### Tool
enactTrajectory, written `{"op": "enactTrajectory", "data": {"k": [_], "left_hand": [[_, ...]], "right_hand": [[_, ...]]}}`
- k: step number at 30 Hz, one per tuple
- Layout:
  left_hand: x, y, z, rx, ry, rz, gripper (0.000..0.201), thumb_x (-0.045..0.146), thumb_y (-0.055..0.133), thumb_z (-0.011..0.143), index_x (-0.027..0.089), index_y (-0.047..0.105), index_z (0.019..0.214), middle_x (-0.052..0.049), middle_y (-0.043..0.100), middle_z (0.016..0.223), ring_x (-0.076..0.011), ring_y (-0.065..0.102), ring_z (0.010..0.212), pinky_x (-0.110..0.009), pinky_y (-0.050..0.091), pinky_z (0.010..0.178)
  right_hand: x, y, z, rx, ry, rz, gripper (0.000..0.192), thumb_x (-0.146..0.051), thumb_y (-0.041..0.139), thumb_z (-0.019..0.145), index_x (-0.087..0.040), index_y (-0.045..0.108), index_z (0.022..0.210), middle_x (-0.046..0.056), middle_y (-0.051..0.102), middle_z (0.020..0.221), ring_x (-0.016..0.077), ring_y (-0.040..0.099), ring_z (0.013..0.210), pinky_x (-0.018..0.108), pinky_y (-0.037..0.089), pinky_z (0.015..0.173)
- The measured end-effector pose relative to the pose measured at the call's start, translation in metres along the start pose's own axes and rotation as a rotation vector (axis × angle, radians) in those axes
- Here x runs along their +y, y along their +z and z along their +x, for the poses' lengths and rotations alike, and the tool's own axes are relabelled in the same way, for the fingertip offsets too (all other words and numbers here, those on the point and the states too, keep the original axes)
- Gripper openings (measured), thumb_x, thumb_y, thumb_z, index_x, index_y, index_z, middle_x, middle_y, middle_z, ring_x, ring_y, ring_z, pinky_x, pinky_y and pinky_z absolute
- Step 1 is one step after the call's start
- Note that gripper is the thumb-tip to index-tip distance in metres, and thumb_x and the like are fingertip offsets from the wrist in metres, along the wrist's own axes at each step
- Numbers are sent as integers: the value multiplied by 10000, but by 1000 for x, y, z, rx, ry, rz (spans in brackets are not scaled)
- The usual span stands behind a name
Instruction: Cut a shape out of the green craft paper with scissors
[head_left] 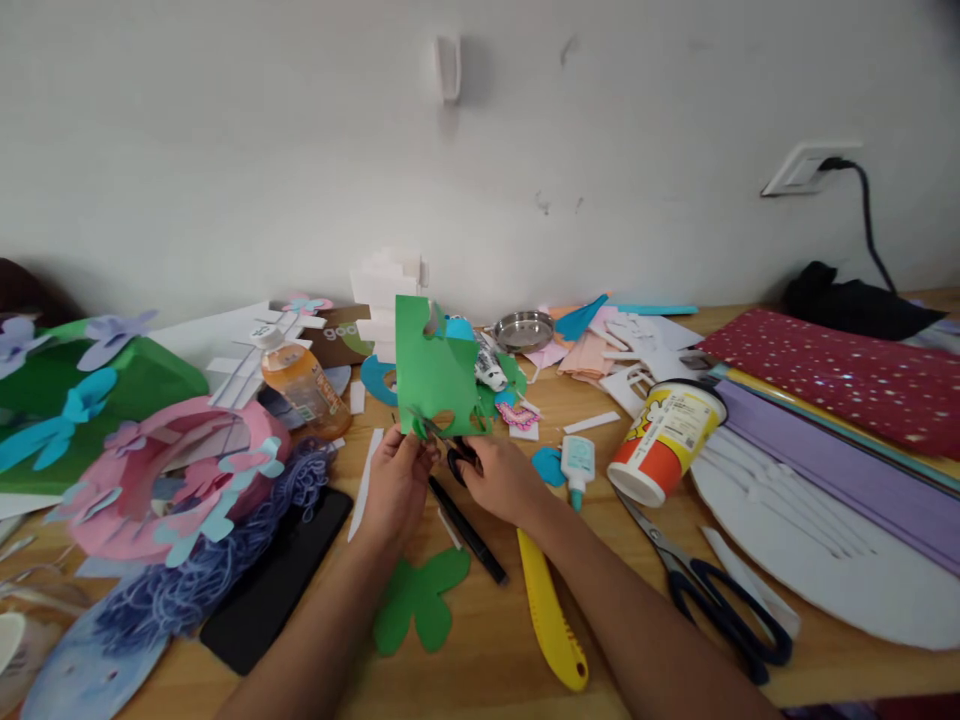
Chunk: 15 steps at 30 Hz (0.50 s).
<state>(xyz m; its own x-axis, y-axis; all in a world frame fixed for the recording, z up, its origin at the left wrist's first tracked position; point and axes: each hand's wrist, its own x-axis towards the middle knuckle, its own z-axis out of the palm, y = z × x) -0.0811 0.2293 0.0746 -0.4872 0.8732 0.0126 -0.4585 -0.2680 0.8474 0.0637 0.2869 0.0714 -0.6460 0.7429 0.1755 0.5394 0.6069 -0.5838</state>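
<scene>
Bare tabletop (491,655) leaves passage between the green cutout (420,597) and yellow handle (553,622), the black pen (471,535) narrowing its far end; 2 obstacles, glue bottle (578,462) and cup (666,442), lie beyond the right hand (496,475)

Forearms (330,610) extended forward, left grip (397,480) pinched, right grip (501,478) curled

Single view from the person's head, facing forward and down across the worktop (499,655), near enough that the left hand (395,485) and right hand (504,478) sit just below mid-frame, forearms (334,620) along the bottom, pale wall (285,150) square ahead.
</scene>
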Motion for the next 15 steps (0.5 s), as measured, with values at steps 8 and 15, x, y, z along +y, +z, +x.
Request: {"op": "enactTrajectory", "data": {"k": [8, 15], "left_hand": [[9, -12, 12, -25, 76, 265, 252, 370, 788, 752, 177, 647, 830, 17, 595, 697, -99, 522, 590, -222, 425, 578], [16, -17, 12, -26, 197, 495, 253, 420, 694, 866, 181, 636, 804, 10, 610, 646, -124, 541, 607, -228, 404, 583]], "right_hand": [[3, -2, 1, -20, 21, 78, 152, -202, 555, 904, -170, 662, 1008, 104, 726, 986, 224, 663, 885, 295, 394, 706], [-8, 2, -2, -19, 19, 136, 65, -202, 581, 877, -184, 639, 902, 77, 719, 886, 196, 635, 769, 282, 343, 629]]}}
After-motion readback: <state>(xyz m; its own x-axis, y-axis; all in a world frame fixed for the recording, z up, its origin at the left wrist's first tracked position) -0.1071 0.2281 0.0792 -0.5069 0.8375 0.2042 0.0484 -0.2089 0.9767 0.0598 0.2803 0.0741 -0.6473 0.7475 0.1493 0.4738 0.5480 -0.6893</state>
